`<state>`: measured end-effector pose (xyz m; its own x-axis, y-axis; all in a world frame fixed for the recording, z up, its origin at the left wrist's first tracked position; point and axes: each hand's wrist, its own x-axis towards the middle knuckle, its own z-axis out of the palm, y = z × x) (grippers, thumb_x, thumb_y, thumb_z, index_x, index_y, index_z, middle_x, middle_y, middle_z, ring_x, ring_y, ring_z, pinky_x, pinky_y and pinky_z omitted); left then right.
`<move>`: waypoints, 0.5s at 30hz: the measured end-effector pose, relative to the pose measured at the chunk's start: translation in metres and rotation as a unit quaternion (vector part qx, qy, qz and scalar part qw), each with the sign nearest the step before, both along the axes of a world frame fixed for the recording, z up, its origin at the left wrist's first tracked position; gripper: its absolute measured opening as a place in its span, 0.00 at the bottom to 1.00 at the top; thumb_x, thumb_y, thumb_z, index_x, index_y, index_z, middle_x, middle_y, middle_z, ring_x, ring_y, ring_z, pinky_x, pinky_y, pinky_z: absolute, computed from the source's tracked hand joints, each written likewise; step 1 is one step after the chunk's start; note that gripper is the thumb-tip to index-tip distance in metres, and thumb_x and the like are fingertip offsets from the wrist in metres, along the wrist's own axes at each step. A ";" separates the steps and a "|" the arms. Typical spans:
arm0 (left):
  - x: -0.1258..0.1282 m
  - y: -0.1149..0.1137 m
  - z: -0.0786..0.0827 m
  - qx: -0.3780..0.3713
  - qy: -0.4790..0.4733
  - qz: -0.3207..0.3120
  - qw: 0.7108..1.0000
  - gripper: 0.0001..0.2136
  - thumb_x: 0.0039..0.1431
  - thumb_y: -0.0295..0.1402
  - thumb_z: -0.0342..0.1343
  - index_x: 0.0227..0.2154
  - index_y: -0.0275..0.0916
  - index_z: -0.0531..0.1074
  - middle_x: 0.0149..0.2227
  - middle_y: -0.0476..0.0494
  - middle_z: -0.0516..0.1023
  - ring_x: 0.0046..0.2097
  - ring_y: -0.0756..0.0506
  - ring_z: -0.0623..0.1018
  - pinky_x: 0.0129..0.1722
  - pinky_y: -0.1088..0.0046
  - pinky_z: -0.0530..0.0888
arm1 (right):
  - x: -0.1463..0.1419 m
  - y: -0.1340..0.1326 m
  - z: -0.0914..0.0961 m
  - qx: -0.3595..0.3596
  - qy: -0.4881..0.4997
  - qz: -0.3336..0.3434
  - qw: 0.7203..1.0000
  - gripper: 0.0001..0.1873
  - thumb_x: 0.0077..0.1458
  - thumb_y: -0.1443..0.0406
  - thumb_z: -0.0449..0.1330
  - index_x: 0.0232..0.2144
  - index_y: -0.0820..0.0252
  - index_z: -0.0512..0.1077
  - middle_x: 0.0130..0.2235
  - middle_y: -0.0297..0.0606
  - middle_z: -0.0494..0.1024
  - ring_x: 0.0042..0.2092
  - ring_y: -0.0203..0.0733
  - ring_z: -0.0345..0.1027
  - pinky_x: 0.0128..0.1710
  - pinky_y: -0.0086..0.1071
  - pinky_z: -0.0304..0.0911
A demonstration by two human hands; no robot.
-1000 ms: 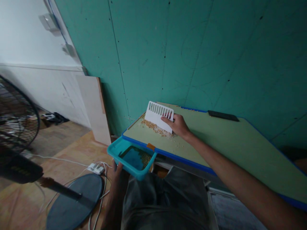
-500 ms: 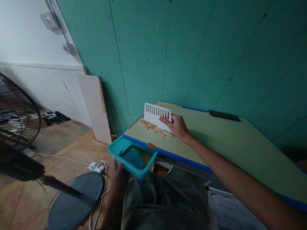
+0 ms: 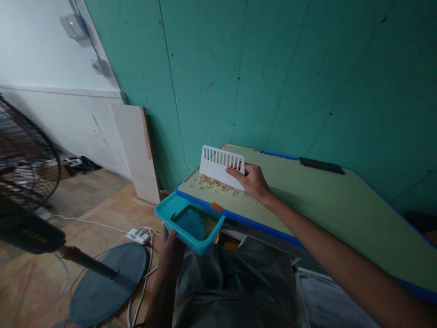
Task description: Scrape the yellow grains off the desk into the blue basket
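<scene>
My right hand (image 3: 251, 180) is closed on the right end of a white slotted scraper (image 3: 215, 167), which stands on edge on the pale green tabletop (image 3: 314, 200). Loose yellowish grains (image 3: 218, 183), perhaps dried beans or corn, lie scattered along the scraper's near side. Under the table's near left edge, my left hand (image 3: 170, 237) grips the outer side of a turquoise plastic tub (image 3: 196, 244); most of its fingers are hidden beneath. Inside the tub, similar grains (image 3: 207, 223) have gathered toward the right.
A black flat bar (image 3: 321, 165) lies by the table's far edge, against the green wall (image 3: 218, 68). To the left stand a fan with a round base (image 3: 109, 284) and a leaning board (image 3: 136, 155). A power strip (image 3: 137, 236) and white cables lie on the floor.
The scraper's left end has swung slightly left, and some grains have shifted nearer the table's front edge. My left hand keeps the tub at the same place under the edge.
</scene>
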<state>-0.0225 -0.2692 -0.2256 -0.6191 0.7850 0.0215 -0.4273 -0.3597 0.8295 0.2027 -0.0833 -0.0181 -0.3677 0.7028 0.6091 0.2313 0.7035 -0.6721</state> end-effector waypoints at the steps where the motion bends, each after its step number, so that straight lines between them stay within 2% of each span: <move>1: 0.002 -0.001 0.001 -0.004 -0.004 0.004 1.000 0.30 0.54 0.49 0.73 0.59 0.58 0.74 0.58 0.43 0.83 0.61 0.28 0.80 0.55 0.50 0.80 | -0.001 -0.001 -0.001 -0.003 0.000 0.006 1.000 0.22 0.60 0.48 0.67 0.31 0.62 0.84 0.28 0.40 0.83 0.27 0.40 0.72 0.27 0.32 0.59; 5: 0.012 -0.006 0.012 0.000 -0.030 0.010 1.000 0.31 0.55 0.47 0.72 0.62 0.58 0.72 0.59 0.42 0.83 0.59 0.28 0.81 0.54 0.50 0.81 | -0.005 -0.005 -0.004 -0.007 -0.004 0.023 1.000 0.21 0.59 0.49 0.68 0.32 0.62 0.85 0.31 0.43 0.86 0.30 0.43 0.76 0.29 0.33 0.64; 10: 0.019 -0.011 0.028 0.003 -0.049 -0.002 0.999 0.28 0.61 0.44 0.70 0.62 0.56 0.70 0.56 0.45 0.83 0.55 0.37 0.83 0.59 0.53 0.78 | -0.006 -0.012 -0.003 -0.017 -0.006 0.030 0.999 0.19 0.59 0.50 0.68 0.36 0.60 0.86 0.37 0.46 0.88 0.35 0.48 0.81 0.33 0.35 0.71; 15: 0.021 -0.013 0.032 0.000 -0.065 -0.004 0.998 0.28 0.59 0.45 0.71 0.61 0.56 0.71 0.56 0.44 0.83 0.60 0.32 0.81 0.57 0.51 0.79 | -0.007 -0.016 -0.005 -0.038 -0.005 0.044 0.998 0.20 0.60 0.50 0.68 0.40 0.60 0.87 0.40 0.46 0.88 0.38 0.49 0.82 0.35 0.36 0.73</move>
<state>-0.0013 -0.2822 -0.1936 -0.6106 0.7898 -0.0580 -0.5336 -0.3562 0.7671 0.1958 -0.0992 -0.0227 -0.4361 0.7112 0.5513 0.1776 0.6686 -0.7221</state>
